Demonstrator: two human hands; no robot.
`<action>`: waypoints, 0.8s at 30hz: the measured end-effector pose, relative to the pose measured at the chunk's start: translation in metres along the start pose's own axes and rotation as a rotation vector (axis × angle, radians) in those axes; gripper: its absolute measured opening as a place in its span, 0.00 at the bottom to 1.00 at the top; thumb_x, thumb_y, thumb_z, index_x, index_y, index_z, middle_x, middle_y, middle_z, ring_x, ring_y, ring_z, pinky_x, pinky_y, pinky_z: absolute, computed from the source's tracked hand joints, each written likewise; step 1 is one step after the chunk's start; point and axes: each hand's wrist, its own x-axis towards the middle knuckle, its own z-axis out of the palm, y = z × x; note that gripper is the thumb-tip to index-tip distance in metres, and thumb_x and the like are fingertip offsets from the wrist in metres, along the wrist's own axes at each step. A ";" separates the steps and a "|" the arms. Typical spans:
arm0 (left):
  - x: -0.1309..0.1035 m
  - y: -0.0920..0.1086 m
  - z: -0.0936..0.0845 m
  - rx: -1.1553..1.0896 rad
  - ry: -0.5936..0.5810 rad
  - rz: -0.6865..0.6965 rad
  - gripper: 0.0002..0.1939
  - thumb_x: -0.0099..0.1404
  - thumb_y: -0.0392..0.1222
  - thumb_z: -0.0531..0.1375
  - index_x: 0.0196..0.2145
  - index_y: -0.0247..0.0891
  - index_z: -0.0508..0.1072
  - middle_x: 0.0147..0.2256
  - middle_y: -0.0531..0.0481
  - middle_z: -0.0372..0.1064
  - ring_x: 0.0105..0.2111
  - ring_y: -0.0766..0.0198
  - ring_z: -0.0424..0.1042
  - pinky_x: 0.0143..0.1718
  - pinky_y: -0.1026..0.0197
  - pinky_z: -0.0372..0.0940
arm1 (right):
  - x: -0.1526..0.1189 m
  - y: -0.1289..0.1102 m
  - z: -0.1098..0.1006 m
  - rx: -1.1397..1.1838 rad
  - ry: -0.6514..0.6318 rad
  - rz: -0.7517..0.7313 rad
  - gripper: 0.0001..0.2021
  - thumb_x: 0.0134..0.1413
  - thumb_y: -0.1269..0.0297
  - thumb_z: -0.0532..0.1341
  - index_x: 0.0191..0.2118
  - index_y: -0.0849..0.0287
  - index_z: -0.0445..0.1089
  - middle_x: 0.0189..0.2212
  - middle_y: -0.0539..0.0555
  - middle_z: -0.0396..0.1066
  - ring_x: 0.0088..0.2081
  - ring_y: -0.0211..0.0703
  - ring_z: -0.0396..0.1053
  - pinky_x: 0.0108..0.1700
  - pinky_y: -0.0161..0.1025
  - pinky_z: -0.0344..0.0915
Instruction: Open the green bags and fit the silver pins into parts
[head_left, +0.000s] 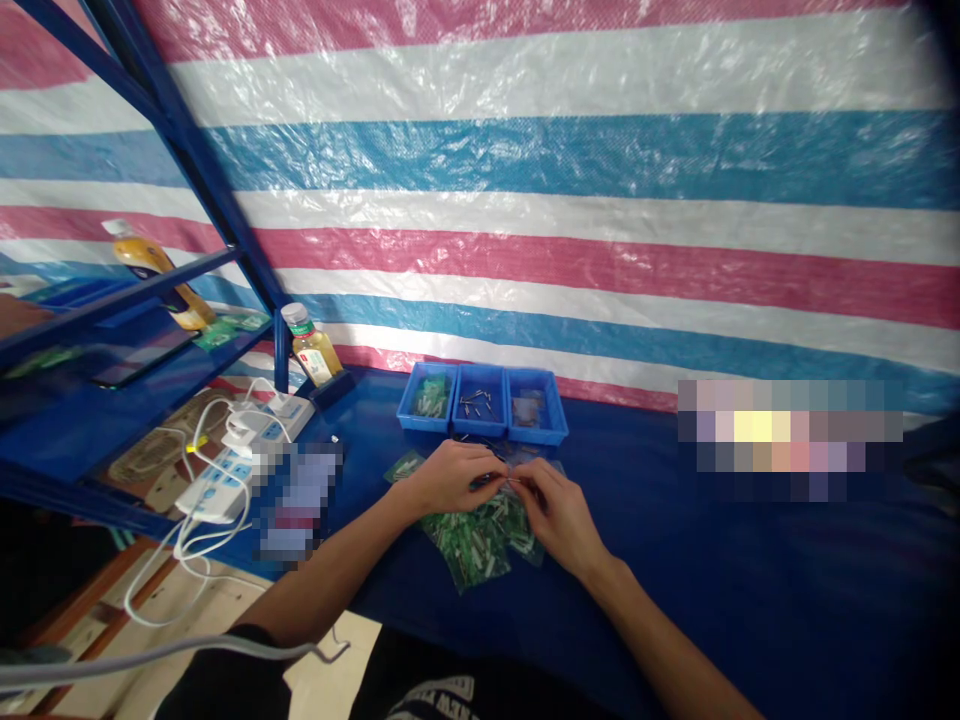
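Observation:
My left hand [459,476] and my right hand [556,508] meet over the table with their fingertips almost together. Both are closed in a pinch, and between them shows a tiny thin item, too small to name. Under and around the hands lies a pile of small clear-and-green plastic packets [469,548] with pale, slim pieces inside. Just beyond, three blue trays stand side by side. The left tray [409,420] holds similar green packets, the middle tray [480,425] several small metal pins, and the right tray [544,436] small clear packets.
To the left lie a blurred phone [300,505] and a white power strip [217,490] with tangled cables. A drink bottle [313,350] stands by the blue metal frame [280,345]. Another bottle [161,270] and part of a person's hand [21,316] show beyond the frame. Striped sheeting [562,250] hangs behind.

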 end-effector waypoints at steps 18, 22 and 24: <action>-0.002 -0.007 0.000 0.006 0.019 -0.055 0.12 0.74 0.44 0.56 0.40 0.37 0.78 0.35 0.46 0.78 0.35 0.64 0.77 0.40 0.64 0.69 | 0.002 0.004 -0.006 -0.065 0.043 0.084 0.14 0.73 0.58 0.52 0.36 0.54 0.70 0.31 0.53 0.73 0.33 0.46 0.72 0.36 0.41 0.66; -0.002 -0.009 0.002 0.012 0.064 -0.114 0.12 0.74 0.44 0.57 0.40 0.37 0.79 0.33 0.48 0.78 0.32 0.66 0.76 0.37 0.66 0.68 | 0.002 0.006 -0.007 -0.052 0.059 0.117 0.12 0.72 0.58 0.52 0.41 0.54 0.71 0.35 0.54 0.76 0.35 0.47 0.74 0.39 0.41 0.67; -0.003 -0.011 0.004 0.008 0.149 -0.226 0.12 0.73 0.45 0.58 0.39 0.37 0.79 0.30 0.49 0.78 0.27 0.67 0.74 0.32 0.67 0.66 | 0.001 0.007 -0.008 -0.047 0.068 0.152 0.11 0.72 0.58 0.52 0.45 0.54 0.70 0.37 0.54 0.76 0.37 0.47 0.74 0.41 0.41 0.67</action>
